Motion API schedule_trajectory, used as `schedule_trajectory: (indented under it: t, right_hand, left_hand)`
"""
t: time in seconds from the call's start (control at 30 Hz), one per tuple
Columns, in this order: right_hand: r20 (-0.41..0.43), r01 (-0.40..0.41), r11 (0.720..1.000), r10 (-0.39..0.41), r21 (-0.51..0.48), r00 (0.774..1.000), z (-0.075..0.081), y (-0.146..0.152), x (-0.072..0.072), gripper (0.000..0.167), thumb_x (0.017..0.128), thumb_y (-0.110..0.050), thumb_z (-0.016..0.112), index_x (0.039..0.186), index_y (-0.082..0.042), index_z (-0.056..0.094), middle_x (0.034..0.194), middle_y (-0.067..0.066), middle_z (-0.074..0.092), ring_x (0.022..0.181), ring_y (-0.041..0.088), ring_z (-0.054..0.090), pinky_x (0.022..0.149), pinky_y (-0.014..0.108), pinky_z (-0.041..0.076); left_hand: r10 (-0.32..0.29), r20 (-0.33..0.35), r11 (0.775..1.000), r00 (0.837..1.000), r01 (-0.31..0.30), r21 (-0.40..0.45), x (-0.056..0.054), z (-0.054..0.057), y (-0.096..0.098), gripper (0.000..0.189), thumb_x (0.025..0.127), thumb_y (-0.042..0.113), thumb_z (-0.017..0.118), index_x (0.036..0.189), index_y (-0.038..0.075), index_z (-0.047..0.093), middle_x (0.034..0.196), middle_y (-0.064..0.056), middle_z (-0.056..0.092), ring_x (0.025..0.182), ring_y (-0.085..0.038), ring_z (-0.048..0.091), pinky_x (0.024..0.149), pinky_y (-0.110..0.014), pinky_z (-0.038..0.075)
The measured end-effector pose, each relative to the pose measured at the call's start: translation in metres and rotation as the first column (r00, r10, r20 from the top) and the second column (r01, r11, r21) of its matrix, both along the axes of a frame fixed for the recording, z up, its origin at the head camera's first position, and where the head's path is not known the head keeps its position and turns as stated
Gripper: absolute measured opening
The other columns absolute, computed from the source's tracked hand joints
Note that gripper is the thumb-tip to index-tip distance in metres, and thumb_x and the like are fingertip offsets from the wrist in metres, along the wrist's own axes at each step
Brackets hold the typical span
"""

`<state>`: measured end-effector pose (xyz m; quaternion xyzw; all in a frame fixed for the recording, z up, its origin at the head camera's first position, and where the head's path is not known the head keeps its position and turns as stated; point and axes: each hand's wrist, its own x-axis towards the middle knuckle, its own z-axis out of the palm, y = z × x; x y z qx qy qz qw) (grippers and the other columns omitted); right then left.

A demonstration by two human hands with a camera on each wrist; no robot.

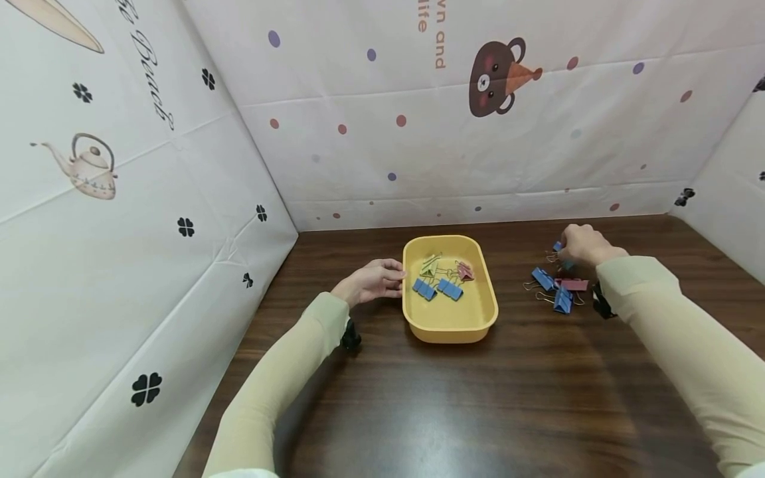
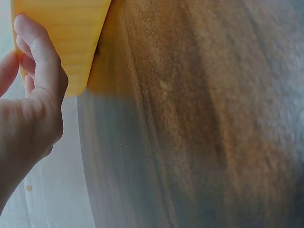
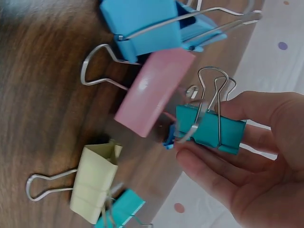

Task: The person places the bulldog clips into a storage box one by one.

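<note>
At the left side of a yellow tray [image 1: 451,330], my left hand [image 1: 376,281] rests its fingertips against the rim and outer wall; in the left wrist view the fingers [image 2: 42,52] are gently bent. Inside the tray lie yellow-green binder clips [image 1: 429,267], a pink binder clip [image 1: 464,271] and two blue binder clips [image 1: 449,289]. Over to the right, my right hand [image 1: 586,245] pinches a teal binder clip [image 3: 209,126] between thumb and fingers. Beside it lie blue binder clips [image 3: 142,23], a pink binder clip [image 3: 154,92], a pale yellow binder clip [image 3: 92,183] and another teal binder clip [image 3: 122,209].
All of this stands on a dark brown wooden table [image 1: 448,405]. White printed sheets [image 1: 358,159] rise behind the table and along its left and right sides. The loose clips are close together near my right hand, to the right of the tray.
</note>
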<state>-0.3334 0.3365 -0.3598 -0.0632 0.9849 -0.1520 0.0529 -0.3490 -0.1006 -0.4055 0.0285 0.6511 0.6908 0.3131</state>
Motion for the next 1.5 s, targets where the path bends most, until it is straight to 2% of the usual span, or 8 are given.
schedule_trajectory:
  t: [0.3, 0.5, 0.63, 0.83, 0.97, 1.13, 1.3, 1.5]
  right_hand:
    - [-0.082, -0.056, 0.998, 0.057, 0.018, 0.995, 0.019, -0.014, -0.003, 0.020, 0.084, -0.007, 0.057, 0.093, 0.010, 0.063, 0.083, 0.023, 0.063, 0.068, 0.027, 0.053, 0.057, 0.036, 0.044]
    - [-0.108, -0.077, 0.997, 0.078, 0.014, 0.991, 0.028, -0.026, -0.004, 0.014, 0.083, -0.007, 0.059, 0.085, 0.006, 0.064, 0.078, 0.019, 0.063, 0.066, 0.026, 0.055, 0.057, 0.038, 0.044]
    - [-0.125, -0.092, 0.996, 0.092, 0.006, 0.988, 0.032, -0.037, -0.006, 0.014, 0.083, -0.007, 0.058, 0.086, 0.005, 0.066, 0.080, 0.019, 0.065, 0.067, 0.027, 0.058, 0.059, 0.039, 0.047]
    - [-0.154, -0.116, 0.993, 0.115, 0.005, 0.981, 0.045, -0.059, -0.004, 0.012, 0.085, -0.007, 0.059, 0.080, 0.003, 0.065, 0.070, 0.012, 0.063, 0.061, 0.022, 0.052, 0.057, 0.034, 0.042]
    - [-0.173, -0.126, 0.992, 0.125, 0.009, 0.977, 0.052, -0.075, -0.003, 0.013, 0.084, -0.007, 0.059, 0.085, 0.004, 0.066, 0.073, 0.014, 0.064, 0.061, 0.022, 0.052, 0.057, 0.034, 0.042]
    - [-0.188, -0.151, 0.988, 0.151, 0.013, 0.970, 0.054, -0.091, -0.005, 0.017, 0.083, -0.007, 0.060, 0.092, 0.005, 0.068, 0.085, 0.020, 0.067, 0.068, 0.026, 0.056, 0.061, 0.038, 0.046]
    - [-0.191, -0.187, 0.982, 0.184, 0.003, 0.964, 0.054, -0.107, -0.007, 0.012, 0.084, -0.006, 0.061, 0.089, 0.003, 0.067, 0.080, 0.017, 0.066, 0.064, 0.023, 0.054, 0.059, 0.036, 0.044]
    - [-0.186, -0.221, 0.975, 0.218, 0.001, 0.958, 0.055, -0.126, -0.004, 0.016, 0.086, -0.006, 0.061, 0.096, 0.005, 0.067, 0.079, 0.015, 0.064, 0.061, 0.021, 0.050, 0.059, 0.033, 0.041]
  left_hand:
    - [-0.003, 0.002, 1.000, 1.000, 0.003, -0.004, 0.000, 0.001, -0.001, 0.007, 0.097, 0.003, 0.053, 0.101, 0.008, 0.051, 0.088, -0.009, 0.057, 0.072, -0.018, 0.057, 0.069, -0.032, 0.056]
    - [-0.006, 0.009, 1.000, 1.000, 0.006, -0.002, 0.000, 0.001, 0.000, 0.008, 0.098, 0.003, 0.052, 0.105, 0.006, 0.049, 0.087, -0.009, 0.057, 0.072, -0.018, 0.057, 0.069, -0.032, 0.056]
    - [-0.004, 0.009, 1.000, 1.000, 0.004, 0.000, 0.001, 0.001, 0.000, 0.007, 0.098, 0.003, 0.052, 0.102, 0.007, 0.050, 0.087, -0.009, 0.057, 0.072, -0.018, 0.057, 0.068, -0.032, 0.056]
    - [0.002, 0.005, 1.000, 1.000, -0.002, 0.005, 0.002, 0.001, 0.000, 0.007, 0.096, 0.002, 0.055, 0.098, 0.008, 0.051, 0.084, -0.008, 0.058, 0.071, -0.018, 0.057, 0.068, -0.032, 0.056]
    - [0.003, 0.002, 1.000, 1.000, -0.003, 0.010, 0.001, 0.000, 0.000, 0.007, 0.096, 0.002, 0.056, 0.097, 0.008, 0.052, 0.082, -0.008, 0.057, 0.070, -0.018, 0.056, 0.067, -0.032, 0.055]
    - [0.005, 0.005, 1.000, 1.000, -0.005, 0.012, 0.001, 0.000, 0.000, 0.007, 0.096, 0.003, 0.056, 0.096, 0.008, 0.052, 0.083, -0.008, 0.057, 0.071, -0.018, 0.056, 0.067, -0.032, 0.055]
    - [0.006, 0.009, 1.000, 1.000, -0.006, 0.006, 0.001, 0.000, 0.000, 0.007, 0.096, 0.003, 0.055, 0.098, 0.008, 0.051, 0.084, -0.008, 0.057, 0.071, -0.018, 0.056, 0.068, -0.032, 0.055]
    - [0.007, 0.012, 1.000, 1.000, -0.007, 0.002, 0.001, 0.001, 0.000, 0.006, 0.097, 0.003, 0.054, 0.099, 0.007, 0.052, 0.084, -0.008, 0.057, 0.071, -0.018, 0.057, 0.068, -0.032, 0.056]
